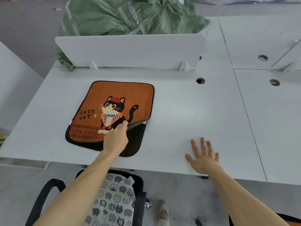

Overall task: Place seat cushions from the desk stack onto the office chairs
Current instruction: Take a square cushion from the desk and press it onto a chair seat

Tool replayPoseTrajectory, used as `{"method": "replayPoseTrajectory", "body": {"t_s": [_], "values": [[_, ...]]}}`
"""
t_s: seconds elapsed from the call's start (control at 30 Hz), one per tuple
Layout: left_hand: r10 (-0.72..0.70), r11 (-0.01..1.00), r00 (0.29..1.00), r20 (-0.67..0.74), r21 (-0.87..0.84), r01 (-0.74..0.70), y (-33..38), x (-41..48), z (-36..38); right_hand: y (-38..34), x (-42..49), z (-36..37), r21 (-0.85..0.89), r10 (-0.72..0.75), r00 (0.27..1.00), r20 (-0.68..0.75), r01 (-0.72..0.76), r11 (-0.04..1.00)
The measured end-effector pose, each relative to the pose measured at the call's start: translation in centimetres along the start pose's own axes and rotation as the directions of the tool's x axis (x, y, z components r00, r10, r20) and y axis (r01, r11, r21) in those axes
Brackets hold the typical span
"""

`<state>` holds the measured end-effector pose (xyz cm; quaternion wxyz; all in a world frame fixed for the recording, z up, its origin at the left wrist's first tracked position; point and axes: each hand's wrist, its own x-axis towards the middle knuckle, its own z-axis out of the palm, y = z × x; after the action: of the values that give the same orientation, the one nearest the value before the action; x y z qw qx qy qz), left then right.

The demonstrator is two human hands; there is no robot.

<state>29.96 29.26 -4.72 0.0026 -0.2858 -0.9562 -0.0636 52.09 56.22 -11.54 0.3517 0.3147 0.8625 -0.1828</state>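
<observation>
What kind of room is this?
Probably an office: white desks joined side by side with round cable holes, a white divider panel along the back, and a black office chair below.

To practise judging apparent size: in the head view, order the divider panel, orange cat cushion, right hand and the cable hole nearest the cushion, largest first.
1-2. Divider panel and orange cat cushion: similar apparent area, unranked; the panel sits farther off.
3. Right hand, nearer the camera.
4. Cable hole.

Cushion (pixel 112 110) on desk (pixel 187 111), divider (pixel 130 51) behind, chair (pixel 114 198) before
</observation>
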Motion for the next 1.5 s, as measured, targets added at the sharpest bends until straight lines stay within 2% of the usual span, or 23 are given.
{"method": "replayPoseTrajectory", "body": {"t_s": [0.1, 0.17, 0.2, 0.23, 0.27, 0.3, 0.33, 0.4, 0.47, 0.53, 0.6, 0.67, 0.7, 0.87, 1.0, 1.07, 1.1, 1.17, 1.2, 1.27, 1.33, 1.5], "values": [[0.131, 0.990, 0.956, -0.261, -0.024, -0.142, 0.5, 0.2, -2.6, -1.4, -0.4, -2.3, 0.100, 0.052, 0.995, 0.088, -0.061, 0.993], [0.218, 0.969, 0.906, -0.362, -0.032, -0.246, 1.8, -0.1, -3.5, -3.1, -1.1, -4.9, 0.316, 0.077, 0.993, 0.086, -0.101, 0.943], [0.258, 0.954, 0.880, -0.399, -0.041, -0.298, 2.7, -0.5, -3.6, -4.0, -1.7, -6.2, 0.507, 0.066, 0.993, 0.099, -0.108, 0.855], [0.296, 0.936, 0.854, -0.428, -0.051, -0.349, 3.9, -1.1, -3.6, -4.7, -2.3, -7.2, 0.703, 0.048, 0.991, 0.126, -0.123, 0.700], [0.338, 0.913, 0.829, -0.446, -0.060, -0.404, 5.2, -1.8, -3.3, -5.5, -3.1, -8.0, 0.859, -0.006, 0.983, 0.183, -0.157, 0.487], [0.380, 0.884, 0.807, -0.453, -0.080, -0.461, 6.7, -2.6, -2.9, -6.2, -4.0, -8.9, 0.936, -0.077, 0.974, 0.212, -0.179, 0.302], [0.423, 0.848, 0.786, -0.450, -0.110, -0.519, 8.2, -3.4, -2.4, -6.7, -4.8, -9.6, 0.963, -0.136, 0.970, 0.202, -0.171, 0.210], [0.503, 0.777, 0.749, -0.430, -0.153, -0.610, 10.7, -4.9, -1.4, -7.5, -5.9, -10.3, 0.983, -0.159, 0.980, 0.116, -0.090, 0.158], [0.520, 0.760, 0.750, -0.407, -0.179, -0.624, 11.9, -5.9, -0.3, -7.4, -6.4, -10.6, 0.977, -0.030, 0.999, -0.024, 0.030, 0.210], [0.470, 0.788, 0.817, -0.334, -0.259, -0.558, 12.4, -6.9, 1.0, -6.0, -6.7, -10.1, 0.962, 0.043, 0.997, -0.071, 0.057, 0.267], [0.428, 0.841, 0.901, -0.072, -0.334, -0.426, 12.7, -8.0, 2.0, -4.2, -7.0, -9.2, 0.959, 0.041, 0.998, -0.050, 0.037, 0.281], [0.409, 0.885, 0.899, 0.156, -0.307, -0.350, 12.9, -8.9, 2.8, -2.5, -7.4, -8.4, 0.964, 0.057, 0.998, -0.037, 0.021, 0.264], [0.409, 0.889, 0.890, 0.203, -0.311, -0.337, 12.7, -9.3, 3.1, -1.8, -7.6, -8.1, 0.969, 0.064, 0.997, -0.030, 0.014, 0.245], [0.349, 0.887, 0.915, 0.201, -0.387, -0.253, 12.1, -9.2, 3.2, 3.1, -7.6, -6.6, 0.999, 0.091, 0.996, 0.023, -0.026, 0.030], [0.055, 0.932, 0.957, 0.286, -0.359, 0.054, 13.4, -7.0, 3.9, 8.3, -7.9, -5.9, 0.999, 0.213, 0.977, 0.026, -0.020, -0.026], [-0.066, 0.948, 0.915, 0.398, -0.261, 0.182, 13.7, -5.9, 4.8, 10.7, -7.9, -5.2, 1.000, 0.288, 0.958, 0.019, -0.020, 0.001], [-0.108, 0.946, 0.875, 0.471, -0.223, 0.237, 13.8, -5.4, 5.2, 11.6, -7.9, -4.6, 0.997, 0.321, 0.947, 0.015, -0.036, 0.061], [-0.163, 0.937, 0.809, 0.564, -0.170, 0.307, 14.3, -4.5, 5.7, 13.2, -7.5, -3.1, 0.944, 0.385, 0.923, -0.031, -0.099, 0.315], [-0.184, 0.939, 0.803, 0.567, -0.140, 0.314, 14.6, -4.1, 5.9, 13.8, -7.1, -2.3, 0.888, 0.408, 0.911, -0.056, -0.142, 0.437], [-0.226, 0.939, 0.815, 0.533, -0.102, 0.327, 15.6, -3.4, 6.2, 14.6, -6.4, -0.9, 0.801, 0.445, 0.892, -0.077, -0.211, 0.561], [-0.264, 0.917, 0.818, 0.511, -0.130, 0.377, 16.4, -2.9, 6.3, 14.4, -6.0, -0.2, 0.816, 0.461, 0.884, -0.077, -0.209, 0.538], [-0.321, 0.845, 0.787, 0.527, -0.215, 0.489, 15.7, -1.1, 7.4, 13.3, -5.8, 0.2, 0.897, 0.518, 0.840, -0.162, -0.093, 0.432]]}}
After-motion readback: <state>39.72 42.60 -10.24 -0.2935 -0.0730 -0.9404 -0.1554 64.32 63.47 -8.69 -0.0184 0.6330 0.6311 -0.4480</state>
